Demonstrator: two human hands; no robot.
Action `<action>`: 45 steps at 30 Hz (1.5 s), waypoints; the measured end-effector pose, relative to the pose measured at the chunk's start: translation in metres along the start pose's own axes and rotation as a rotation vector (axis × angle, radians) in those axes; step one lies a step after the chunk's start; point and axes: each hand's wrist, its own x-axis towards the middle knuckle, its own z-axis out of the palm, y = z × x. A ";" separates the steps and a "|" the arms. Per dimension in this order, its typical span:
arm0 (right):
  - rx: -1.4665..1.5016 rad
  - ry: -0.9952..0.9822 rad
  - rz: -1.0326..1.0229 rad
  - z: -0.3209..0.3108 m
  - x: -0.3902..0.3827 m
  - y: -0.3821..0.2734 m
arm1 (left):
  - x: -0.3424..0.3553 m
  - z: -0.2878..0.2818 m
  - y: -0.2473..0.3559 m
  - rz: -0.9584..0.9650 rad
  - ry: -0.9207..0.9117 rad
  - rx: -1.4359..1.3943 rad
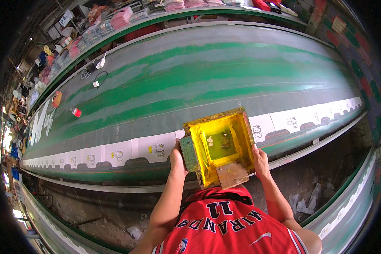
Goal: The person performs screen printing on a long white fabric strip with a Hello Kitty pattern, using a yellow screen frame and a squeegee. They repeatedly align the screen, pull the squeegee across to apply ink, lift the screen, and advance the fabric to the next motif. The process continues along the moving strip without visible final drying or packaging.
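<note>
Both of my hands hold a square screen-printing frame smeared with yellow ink, just above the near edge of the long table. My left hand grips its green left side, fingers partly hidden, and my right hand grips the right side. Its yellow-green mesh bears small figures, and a brown board sits on its near side. Beneath and to both sides runs a row of white cut pieces with printed cartoon cat figures; some of those to the left carry yellow patches.
The long green table holds a red-labelled container, a white plug with cables and an orange block. A rear table bears stacked pink cloth. Another table with white pieces runs behind me. A brick wall stands at right.
</note>
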 end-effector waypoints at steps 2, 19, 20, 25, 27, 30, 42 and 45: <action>0.038 -0.019 0.036 0.003 -0.004 -0.008 | -0.001 -0.005 0.003 -0.056 -0.018 0.010; 0.134 -0.132 0.137 -0.011 -0.012 -0.027 | -0.019 0.001 -0.003 0.002 -0.300 -0.184; 0.118 -0.130 0.134 -0.011 -0.012 -0.027 | -0.019 0.000 -0.004 0.001 -0.300 -0.187; 0.130 -0.135 0.117 -0.010 -0.014 -0.025 | -0.018 0.001 -0.005 -0.007 -0.295 -0.180; 0.098 -0.125 0.116 -0.010 -0.013 -0.023 | -0.018 0.002 -0.004 -0.006 -0.292 -0.173; 0.055 -0.114 0.122 -0.011 -0.013 -0.026 | -0.018 0.005 -0.003 0.009 -0.279 -0.149; 0.153 -0.121 0.162 -0.013 -0.004 -0.011 | -0.009 -0.022 -0.018 -0.105 -0.298 -0.320; 0.143 -0.104 0.151 -0.015 -0.003 -0.007 | -0.012 -0.014 -0.016 -0.101 -0.342 -0.350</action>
